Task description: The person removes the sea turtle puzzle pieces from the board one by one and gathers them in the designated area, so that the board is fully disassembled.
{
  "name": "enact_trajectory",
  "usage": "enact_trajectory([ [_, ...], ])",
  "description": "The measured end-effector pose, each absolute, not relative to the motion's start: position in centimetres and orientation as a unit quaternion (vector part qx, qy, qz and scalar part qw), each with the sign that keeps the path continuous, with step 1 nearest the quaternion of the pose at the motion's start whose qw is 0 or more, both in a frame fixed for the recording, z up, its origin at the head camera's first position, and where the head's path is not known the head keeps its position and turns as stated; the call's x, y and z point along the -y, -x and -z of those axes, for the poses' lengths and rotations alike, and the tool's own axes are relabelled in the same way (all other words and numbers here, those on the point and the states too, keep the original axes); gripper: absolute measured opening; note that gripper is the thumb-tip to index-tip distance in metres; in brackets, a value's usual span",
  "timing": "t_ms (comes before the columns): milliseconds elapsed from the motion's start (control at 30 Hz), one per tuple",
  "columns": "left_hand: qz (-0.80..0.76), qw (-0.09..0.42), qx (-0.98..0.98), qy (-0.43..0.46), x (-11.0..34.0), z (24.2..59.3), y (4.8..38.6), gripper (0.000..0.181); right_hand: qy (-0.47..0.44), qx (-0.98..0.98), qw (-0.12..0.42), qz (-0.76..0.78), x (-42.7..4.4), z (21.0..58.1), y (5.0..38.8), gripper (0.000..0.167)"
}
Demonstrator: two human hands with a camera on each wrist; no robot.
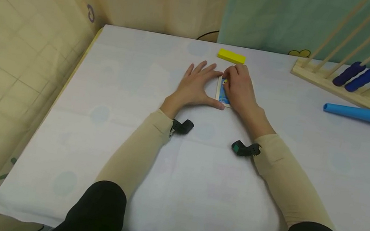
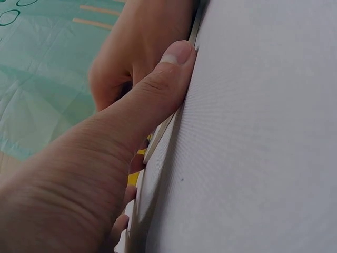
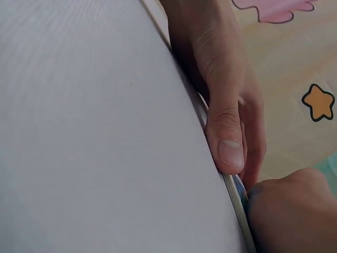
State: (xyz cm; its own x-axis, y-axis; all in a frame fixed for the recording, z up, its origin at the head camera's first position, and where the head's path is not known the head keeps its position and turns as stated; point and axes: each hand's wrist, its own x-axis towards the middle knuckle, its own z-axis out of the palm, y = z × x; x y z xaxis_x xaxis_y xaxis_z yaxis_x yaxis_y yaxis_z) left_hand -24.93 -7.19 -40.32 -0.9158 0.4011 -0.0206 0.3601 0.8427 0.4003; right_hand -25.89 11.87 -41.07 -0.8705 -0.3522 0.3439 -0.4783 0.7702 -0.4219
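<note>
Here's my left hand (image 1: 196, 87) spread wide, thumb at the near edge of the small blue picture board (image 1: 222, 94), which lies flat on the white-covered bench (image 1: 195, 193). My right hand (image 1: 242, 90) curls over its right side; whether those fingers pinch anything, I can't tell! Just beyond: a yellow block (image 1: 231, 56).

Small rectangular board (image 1: 222, 95), pale-edged, blue-faced, lying flat on white-covered table (image 1: 196, 181), right part hidden.
</note>
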Motion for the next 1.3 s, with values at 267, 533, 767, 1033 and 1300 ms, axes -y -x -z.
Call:
enact_trajectory([
  [267, -0.202, 0.050, -0.958, -0.195, 7.3, 40.3, 25.0, 0.110, -0.237, 0.935, 0.101, -0.243, -11.7, 41.1, 26.2, 0.013],
  [533, -0.199, 0.061, -0.959, -0.191, 7.5, 40.3, 25.0, 0.110, -0.117, 0.941, 0.123, -0.292, -12.2, 41.0, 25.0, 0.014],
  [767, -0.201, 0.061, -0.959, -0.191, 7.6, 40.6, 24.8, 0.111, -0.120, 0.940, 0.134, -0.289, -12.2, 41.2, 24.7, 0.015],
  [1033, -0.199, 0.063, -0.959, -0.191, 7.3, 40.2, 24.8, 0.111, -0.138, 0.946, 0.143, -0.256, -12.3, 41.0, 25.0, 0.016],
  [1300, -0.193, 0.063, -0.960, -0.191, 7.0, 40.2, 24.9, 0.111, -0.133, 0.958, 0.111, -0.228, -12.2, 40.8, 25.5, 0.015],
])
